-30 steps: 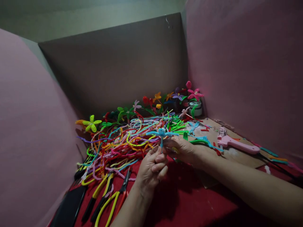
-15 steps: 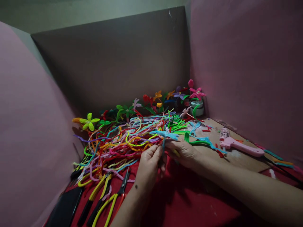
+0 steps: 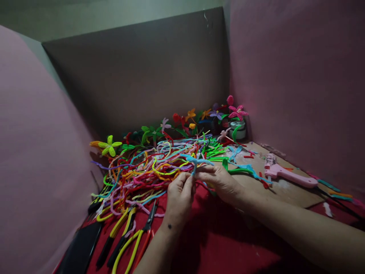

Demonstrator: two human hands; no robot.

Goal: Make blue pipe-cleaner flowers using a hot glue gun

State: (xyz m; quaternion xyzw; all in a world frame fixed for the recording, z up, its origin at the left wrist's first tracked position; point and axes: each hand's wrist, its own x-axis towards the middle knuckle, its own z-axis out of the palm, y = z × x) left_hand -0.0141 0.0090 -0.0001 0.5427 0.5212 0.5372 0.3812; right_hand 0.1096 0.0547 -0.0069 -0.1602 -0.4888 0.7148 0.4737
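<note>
A light blue pipe cleaner flower [image 3: 197,160] is held up in front of me, its petals spread above a short stem. My left hand [image 3: 181,190] pinches the stem between thumb and fingers. From the right, my right hand [image 3: 218,179] closes on the same stem just below the petals, fingertips meeting those of the left. Behind both hands lies a tangled heap of colourful pipe cleaners [image 3: 142,171]. A green and blue pipe cleaner piece [image 3: 242,170] rests just past my right hand.
A pink glue gun [image 3: 288,176] lies on a brown board [image 3: 296,198] at right. Yellow-handled scissors [image 3: 137,243], black-and-yellow pliers [image 3: 116,232] and a black flat object [image 3: 80,249] lie at front left. Finished flowers [image 3: 154,133] line the back, near a jar [image 3: 238,129]. Pink panels [image 3: 299,76] enclose the sides.
The blue flower has tilted and turned, its petals now seen more edge-on. Both hands shift slightly, and the right fingers draw closer to the stem.
</note>
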